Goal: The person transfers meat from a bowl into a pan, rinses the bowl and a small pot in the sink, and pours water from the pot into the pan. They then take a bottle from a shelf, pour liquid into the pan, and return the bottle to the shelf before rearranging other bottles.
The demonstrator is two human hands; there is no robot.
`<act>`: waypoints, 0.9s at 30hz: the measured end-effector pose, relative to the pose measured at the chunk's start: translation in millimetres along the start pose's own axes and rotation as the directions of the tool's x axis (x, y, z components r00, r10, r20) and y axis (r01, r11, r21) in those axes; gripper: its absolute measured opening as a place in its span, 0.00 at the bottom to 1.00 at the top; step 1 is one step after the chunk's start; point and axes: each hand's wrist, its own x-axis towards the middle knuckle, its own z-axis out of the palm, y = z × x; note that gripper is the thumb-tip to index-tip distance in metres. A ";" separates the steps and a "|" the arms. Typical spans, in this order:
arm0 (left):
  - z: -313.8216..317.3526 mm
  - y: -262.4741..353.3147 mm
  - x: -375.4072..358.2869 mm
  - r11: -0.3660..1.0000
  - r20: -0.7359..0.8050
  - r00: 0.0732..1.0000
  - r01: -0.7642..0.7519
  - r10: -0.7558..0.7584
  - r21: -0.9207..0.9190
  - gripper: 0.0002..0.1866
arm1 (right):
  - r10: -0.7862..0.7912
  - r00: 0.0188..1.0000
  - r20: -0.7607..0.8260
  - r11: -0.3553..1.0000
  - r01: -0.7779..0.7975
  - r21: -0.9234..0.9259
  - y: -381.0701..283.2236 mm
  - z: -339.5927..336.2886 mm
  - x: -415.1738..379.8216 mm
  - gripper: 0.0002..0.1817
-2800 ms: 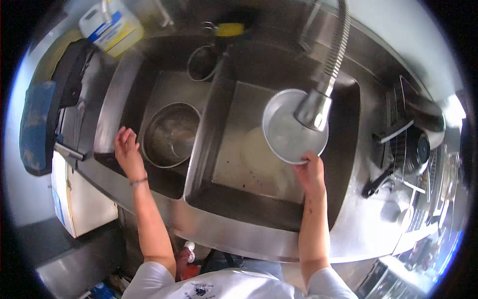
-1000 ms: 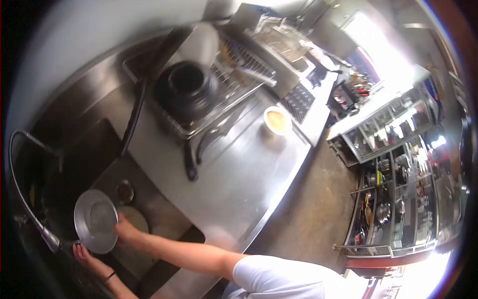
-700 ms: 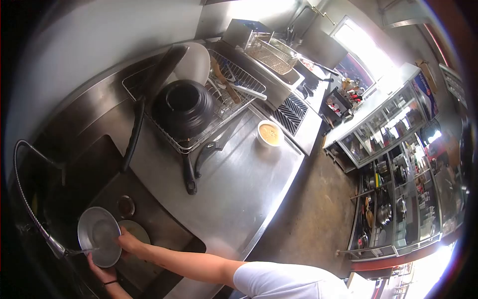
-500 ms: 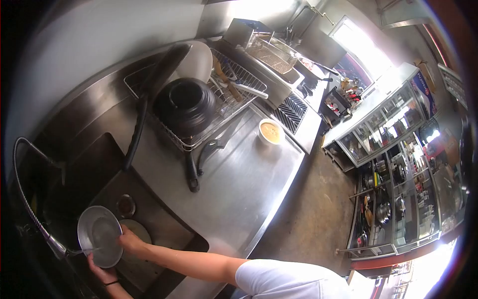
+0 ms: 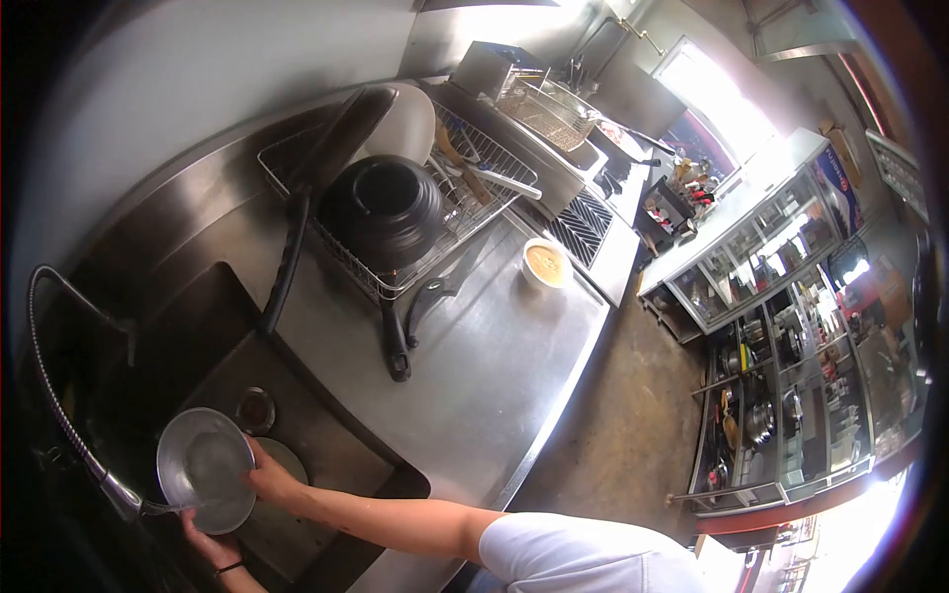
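Note:
A round grey metal bowl (image 5: 206,469) is held over the sink (image 5: 326,450). My right hand (image 5: 269,472) grips its right rim, fingers partly hidden behind it. My left hand (image 5: 210,542), with a dark band at the wrist, holds the lower rim, thumb at the edge. Water from the spray faucet (image 5: 124,494) runs towards the lower left of the bowl. Beneath and behind my right hand, a pale round dish (image 5: 287,463) lies in the sink, partly covered. Beside it is the round drain (image 5: 255,409).
A wire rack (image 5: 381,282) holds a black bowl (image 5: 384,212), a large pale bowl (image 5: 407,124) and pans with long handles. An orange-filled white bowl (image 5: 546,264) stands on the steel counter (image 5: 450,395). Shelves and a glass cabinet (image 5: 751,247) stand at the right.
The view has shifted slightly, so the rack and counter appear a little further right. The bowl is still in both hands, turned slightly, with its rim closer to the faucet's water stream.

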 end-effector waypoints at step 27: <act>-0.5 -1.2 0.7 0.999 -0.025 1.000 0.008 -0.007 0.043 0.22 | -0.040 0.998 -0.047 0.996 0.036 -0.084 -3.8 -0.8 -1.1 0.41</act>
